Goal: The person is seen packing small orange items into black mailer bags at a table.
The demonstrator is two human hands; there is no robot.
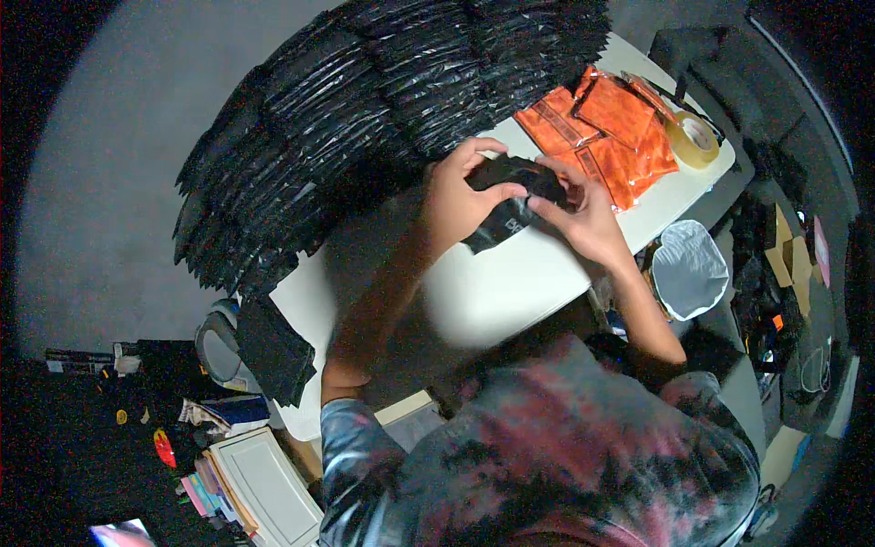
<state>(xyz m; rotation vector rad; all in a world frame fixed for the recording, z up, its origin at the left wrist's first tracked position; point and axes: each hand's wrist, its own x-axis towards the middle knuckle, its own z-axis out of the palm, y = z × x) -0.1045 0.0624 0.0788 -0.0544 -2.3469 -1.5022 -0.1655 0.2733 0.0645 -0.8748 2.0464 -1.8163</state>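
Over the white table [510,292] I hold a black plastic bag [497,228] with small pale print on its lower part. My left hand [460,196] grips its left side, thumb across the front and fingers curled behind. On the opposite side my right hand [592,219] pinches the upper edge, its thumb close to the left thumb. Whether anything is inside the bag cannot be made out. Beyond my hands, long rows of stacked black plastic packets [365,100] cover the table's far left side. Several orange clear-wrapped packets [629,141] lie just past my right hand.
A roll of clear tape [695,141] sits at the table's right end. Below that end stands a bin with a pale liner [691,273]. Another black stack [273,351] rests at the left table edge, near a white cabinet [269,488]. Cardboard [788,260] lies far right.
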